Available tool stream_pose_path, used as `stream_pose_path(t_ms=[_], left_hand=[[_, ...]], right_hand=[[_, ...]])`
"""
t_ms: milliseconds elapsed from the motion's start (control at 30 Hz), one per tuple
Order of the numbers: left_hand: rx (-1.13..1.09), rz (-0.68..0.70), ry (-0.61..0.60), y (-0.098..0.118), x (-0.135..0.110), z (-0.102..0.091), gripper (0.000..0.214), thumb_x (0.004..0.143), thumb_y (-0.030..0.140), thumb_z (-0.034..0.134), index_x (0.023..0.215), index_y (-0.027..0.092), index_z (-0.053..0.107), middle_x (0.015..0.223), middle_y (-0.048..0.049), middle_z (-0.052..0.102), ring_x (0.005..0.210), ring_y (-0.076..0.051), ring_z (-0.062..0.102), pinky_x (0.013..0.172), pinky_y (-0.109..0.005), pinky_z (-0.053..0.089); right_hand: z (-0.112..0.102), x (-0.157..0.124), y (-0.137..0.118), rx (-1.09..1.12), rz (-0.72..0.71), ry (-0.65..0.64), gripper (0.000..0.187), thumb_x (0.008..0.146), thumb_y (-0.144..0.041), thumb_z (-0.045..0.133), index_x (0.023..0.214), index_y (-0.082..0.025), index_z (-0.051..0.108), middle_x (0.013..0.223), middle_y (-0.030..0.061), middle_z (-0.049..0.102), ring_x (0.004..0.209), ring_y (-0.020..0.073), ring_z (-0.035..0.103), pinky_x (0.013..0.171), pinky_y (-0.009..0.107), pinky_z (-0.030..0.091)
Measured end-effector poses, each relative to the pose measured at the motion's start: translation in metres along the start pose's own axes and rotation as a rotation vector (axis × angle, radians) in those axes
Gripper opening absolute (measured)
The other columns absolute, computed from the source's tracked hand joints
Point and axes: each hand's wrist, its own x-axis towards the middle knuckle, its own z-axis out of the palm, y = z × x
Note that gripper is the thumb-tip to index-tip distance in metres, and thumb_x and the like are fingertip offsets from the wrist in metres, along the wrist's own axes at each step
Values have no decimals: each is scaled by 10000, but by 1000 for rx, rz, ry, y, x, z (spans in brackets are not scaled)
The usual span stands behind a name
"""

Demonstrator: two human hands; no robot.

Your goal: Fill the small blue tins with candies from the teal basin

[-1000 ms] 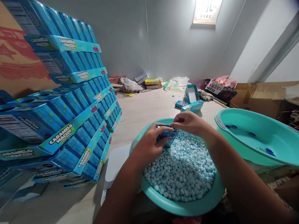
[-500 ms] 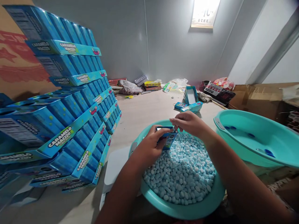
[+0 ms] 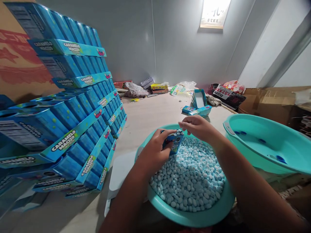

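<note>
My left hand (image 3: 157,147) is closed round a small blue candy box (image 3: 175,144), held upright over the near teal basin (image 3: 191,220). The box's top is open, and pale candies show at its mouth. Just right of that mouth, my right hand (image 3: 194,125) is apart from the box, its fingers curled and pressed together; whether anything is between them is hidden. A heap of white and light-blue candies (image 3: 189,181) fills the basin below both hands.
Tall stacks of blue candy boxes in display trays (image 3: 73,137) rise on the left. A second teal basin (image 3: 264,145) with several dark blue pieces stands right. A white scale-like device (image 3: 121,171) sits beside the near basin. Blue cartons (image 3: 199,105) lie behind it.
My right hand has drawn slightly away from the box's top edge. The box has turned a little in my left hand, and candies now show at its opening.
</note>
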Motion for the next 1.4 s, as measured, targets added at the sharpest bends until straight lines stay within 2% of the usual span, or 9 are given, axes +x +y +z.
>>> stream_pose_path(t_ms=[167,467,767,1067,1400], left_hand=[[3,-33,21,0,0,0,395,917,213,517,1281,349,592,1209,-57,546,1083,-222,589,984,-438,499],[-4,-30,35,0,1,1,354,916,225,530,1247,319,611,1195,-61,569,1078,-220,592,942,-415,520],[-3,-32,26,2,1,1,365,907,206,535,1253,304,599,1190,-52,580,1108,-217,583,975,-416,507],[6,-26,24,2,1,0,354,915,203,528,1251,298,587,1222,-53,580,1134,-214,578,967,-395,508],[16,-27,39,-1,1,2,353,900,207,545,1230,326,588,1202,-30,595,1114,-207,593,946,-387,519]], right_hand=[[2,0,-1,-36,8,-61,396,863,-531,584,732,-162,644,654,18,593,586,124,519,535,272,370],[3,0,-1,-24,1,-51,349,858,-509,597,782,-175,666,700,31,622,613,135,537,556,280,403],[1,1,0,-59,34,-81,338,875,-467,559,739,-171,652,684,33,631,577,133,535,531,287,373],[3,2,3,2,51,-75,332,868,-446,566,691,-174,635,642,24,610,583,142,578,550,286,405],[1,1,-1,33,131,-117,352,864,-470,577,800,-160,731,658,39,646,610,136,592,551,260,413]])
